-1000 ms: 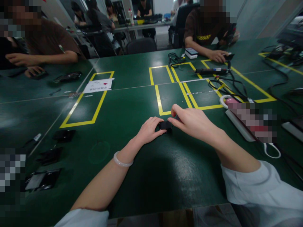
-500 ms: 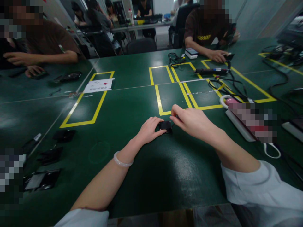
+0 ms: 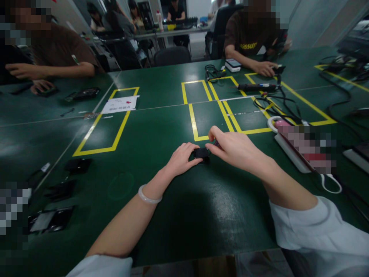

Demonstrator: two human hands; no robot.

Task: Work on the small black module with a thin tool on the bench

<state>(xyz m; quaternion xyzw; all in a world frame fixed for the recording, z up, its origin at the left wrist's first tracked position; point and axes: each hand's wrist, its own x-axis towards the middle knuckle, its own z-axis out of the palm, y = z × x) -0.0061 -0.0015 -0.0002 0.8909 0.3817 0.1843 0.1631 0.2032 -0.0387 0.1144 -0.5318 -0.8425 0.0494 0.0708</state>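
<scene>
On the green table (image 3: 184, 215) lies a small black box-shaped part (image 3: 201, 153), just in front of a yellow tape outline. My left hand (image 3: 183, 158) grips it from the left, with the fingers behind it and the thumb along its near side. Close to the part's right end is my right hand (image 3: 235, 146), its thumb and index finger brought together. A thin dark strand shows between the part and these fingertips. What the right hand pinches is mostly hidden by the hand itself.
Several black parts (image 3: 77, 165) lie at the left. A white labelled sheet (image 3: 120, 104) rests inside a tape outline. At the right are a phone-like object with a white loop (image 3: 331, 184), a black pen-shaped tool (image 3: 256, 87) and tangled cables (image 3: 288, 105). Co-workers sit opposite.
My right hand has shifted slightly at the part's right end, its thumb tip a little further left. My left hand and the black part have hardly moved.
</scene>
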